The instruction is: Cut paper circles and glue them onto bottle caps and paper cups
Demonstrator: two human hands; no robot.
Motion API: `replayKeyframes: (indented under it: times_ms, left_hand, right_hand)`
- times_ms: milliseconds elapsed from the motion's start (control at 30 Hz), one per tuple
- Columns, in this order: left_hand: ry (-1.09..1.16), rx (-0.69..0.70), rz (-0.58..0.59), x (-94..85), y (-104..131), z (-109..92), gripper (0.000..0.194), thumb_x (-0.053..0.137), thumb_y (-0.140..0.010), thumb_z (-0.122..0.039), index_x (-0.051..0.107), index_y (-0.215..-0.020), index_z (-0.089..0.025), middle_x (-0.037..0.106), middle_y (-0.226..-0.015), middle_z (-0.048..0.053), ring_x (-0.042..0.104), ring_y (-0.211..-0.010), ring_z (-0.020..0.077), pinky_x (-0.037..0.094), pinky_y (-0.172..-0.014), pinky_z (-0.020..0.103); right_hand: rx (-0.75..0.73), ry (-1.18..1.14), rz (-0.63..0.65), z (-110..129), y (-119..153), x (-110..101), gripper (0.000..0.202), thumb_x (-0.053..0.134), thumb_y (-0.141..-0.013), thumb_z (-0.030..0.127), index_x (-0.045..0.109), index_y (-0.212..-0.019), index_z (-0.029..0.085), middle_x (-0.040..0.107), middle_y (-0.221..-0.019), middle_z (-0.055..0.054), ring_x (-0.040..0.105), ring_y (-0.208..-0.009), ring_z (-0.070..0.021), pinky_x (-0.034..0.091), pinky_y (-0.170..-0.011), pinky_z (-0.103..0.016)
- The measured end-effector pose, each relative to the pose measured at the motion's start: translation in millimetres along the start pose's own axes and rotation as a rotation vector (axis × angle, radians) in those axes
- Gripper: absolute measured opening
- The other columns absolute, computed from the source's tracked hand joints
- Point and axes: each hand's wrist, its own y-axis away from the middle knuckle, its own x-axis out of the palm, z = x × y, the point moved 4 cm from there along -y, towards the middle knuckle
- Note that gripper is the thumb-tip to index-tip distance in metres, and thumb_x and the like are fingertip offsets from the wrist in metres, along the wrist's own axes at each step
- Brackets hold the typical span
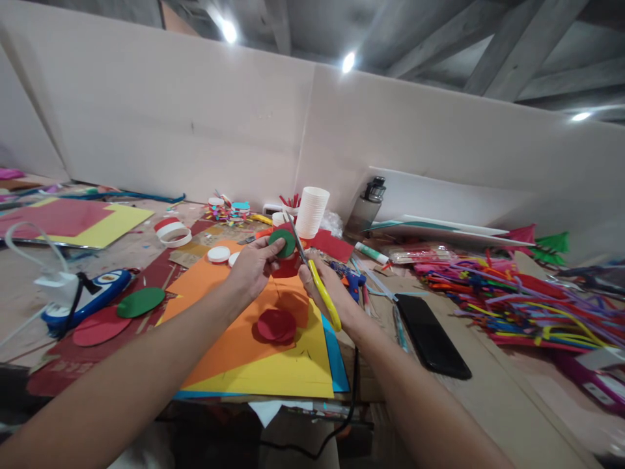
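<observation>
My left hand [256,267] pinches a small green disc [282,243] above the middle of the table. In my right hand [325,286] are scissors with yellow handles [324,296]; their blades point up and away, at the right edge of the disc. Red material shows just beneath the disc, partly hidden. Orange sheets [219,332] lie under my hands over a yellow sheet [312,374] and a blue one. Several red circles [277,325] rest stacked on these sheets, nearer to me.
A stack of white cups [312,212] stands behind my hands. To the right are a black phone [432,335], a glue gun [355,284] and many coloured pipe cleaners [527,293]. At the left lie a green oval [140,302], a red oval [101,326] and a power strip [92,299].
</observation>
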Motion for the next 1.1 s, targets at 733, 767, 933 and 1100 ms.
replayKeyframes:
  times_ms: [733, 767, 933, 1100]
  left_hand:
    - [-0.087, -0.019, 0.044, -5.5, -4, -7, 0.027, 0.087, -0.055, -0.020, 0.070, -0.074, -0.010, 0.068, -0.064, 0.004, 0.059, -0.053, 0.0084, 0.029, -0.038, 0.014]
    - [-0.101, -0.016, 0.049, -7.1, -6, -7, 0.027, 0.087, -0.055, -0.020, 0.070, -0.074, -0.010, 0.068, -0.065, 0.004, 0.059, -0.053, 0.0087, 0.029, -0.038, 0.015]
    - [-0.157, -0.012, 0.094, -9.9, -8, -10, 0.028, 0.087, -0.057, -0.023, 0.071, -0.076, -0.010, 0.069, -0.069, 0.006, 0.061, -0.055, 0.0098, 0.029, -0.039, 0.016]
    - [-0.184, -0.023, 0.123, -9.6, -9, -14, 0.029, 0.088, -0.055, -0.025, 0.072, -0.075, -0.011, 0.069, -0.068, 0.006, 0.060, -0.055, 0.0104, 0.028, -0.039, 0.017]
  right_hand:
    - [0.048, 0.089, 0.061, -2, 1, -7, 0.030, 0.051, -0.091, 0.049, 0.055, -0.089, 0.019, 0.054, -0.077, 0.000, 0.045, -0.067, -0.0129, 0.038, -0.066, -0.027]
    - [0.050, 0.086, 0.065, -1, 1, -8, 0.031, 0.051, -0.091, 0.049, 0.054, -0.087, 0.019, 0.053, -0.076, 0.001, 0.044, -0.066, -0.0124, 0.037, -0.064, -0.026]
    - [0.049, 0.084, 0.082, -3, 1, -8, 0.034, 0.048, -0.091, 0.052, 0.051, -0.082, 0.019, 0.048, -0.072, 0.002, 0.040, -0.062, -0.0112, 0.032, -0.057, -0.024]
    - [0.045, 0.115, 0.088, 0, 2, -11, 0.034, 0.047, -0.092, 0.052, 0.052, -0.084, 0.019, 0.052, -0.076, 0.001, 0.043, -0.067, -0.0122, 0.034, -0.061, -0.025]
